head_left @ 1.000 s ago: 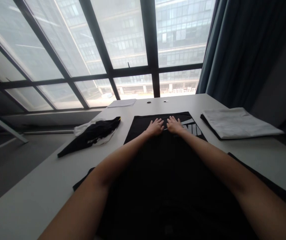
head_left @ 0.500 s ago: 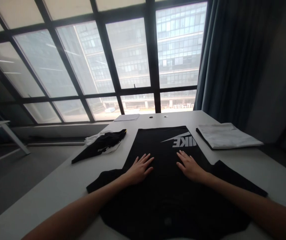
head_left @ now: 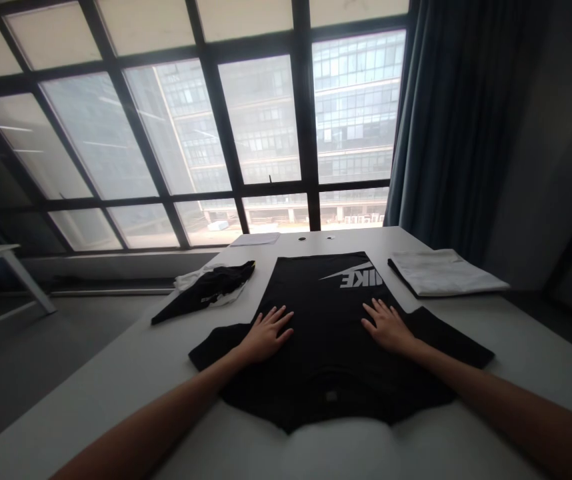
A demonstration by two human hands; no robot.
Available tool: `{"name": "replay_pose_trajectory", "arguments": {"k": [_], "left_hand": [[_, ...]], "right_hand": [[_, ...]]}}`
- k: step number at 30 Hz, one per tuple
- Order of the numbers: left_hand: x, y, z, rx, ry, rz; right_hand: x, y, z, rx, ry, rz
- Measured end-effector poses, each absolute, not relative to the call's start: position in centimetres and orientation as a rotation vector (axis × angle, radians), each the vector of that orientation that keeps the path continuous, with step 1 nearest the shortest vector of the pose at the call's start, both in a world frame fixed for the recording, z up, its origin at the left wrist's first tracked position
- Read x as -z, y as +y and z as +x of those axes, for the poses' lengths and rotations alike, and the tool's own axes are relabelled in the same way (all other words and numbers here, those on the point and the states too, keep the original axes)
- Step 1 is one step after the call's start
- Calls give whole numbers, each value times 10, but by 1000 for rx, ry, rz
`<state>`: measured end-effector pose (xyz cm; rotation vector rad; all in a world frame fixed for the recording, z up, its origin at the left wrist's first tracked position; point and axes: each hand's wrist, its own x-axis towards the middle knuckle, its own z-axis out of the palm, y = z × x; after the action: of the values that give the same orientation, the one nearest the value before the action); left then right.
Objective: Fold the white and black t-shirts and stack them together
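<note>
A black T-shirt with a white NIKE print lies spread out on the white table, its neckline towards me and its sleeves out to both sides. My left hand rests flat on the shirt's left side near the sleeve, fingers spread. On the right side, level with it, my right hand also lies flat with fingers apart. Neither hand grips the cloth. A small pale label shows inside the collar.
Left of the shirt is a loose pile of black and white clothes. To the right lies folded white cloth over something black. A white sheet is at the far end. Windows and a dark blue curtain stand beyond.
My hands have moved apart towards the shirt's two sides. The view has tilted up and drawn back, so the shirt's whole collar edge now shows.
</note>
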<state>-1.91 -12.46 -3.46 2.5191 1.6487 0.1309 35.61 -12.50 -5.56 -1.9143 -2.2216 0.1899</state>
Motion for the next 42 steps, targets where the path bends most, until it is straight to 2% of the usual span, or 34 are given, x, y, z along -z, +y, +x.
{"name": "replay_pose_trajectory", "arguments": {"k": [6,10,20,34,42], "left_hand": [[29,-123,-15,-177,1664,2521],[29,-156,-8,-238,1478,2615],[33,-184,1,-249,1457,2580],[32,-184,3,-191,1458,2608],[28,-186,4,-180,1452,2596]], "right_hand": [[57,-109,356,-119,-2224,-1873],[50,-123,345,12,-2267,-1730],[51,-157,301,-259,-2388,-1614],[48,-167,303,-91,-2211,-1552],[53,-160,305,-144,-2258,-1674]]}}
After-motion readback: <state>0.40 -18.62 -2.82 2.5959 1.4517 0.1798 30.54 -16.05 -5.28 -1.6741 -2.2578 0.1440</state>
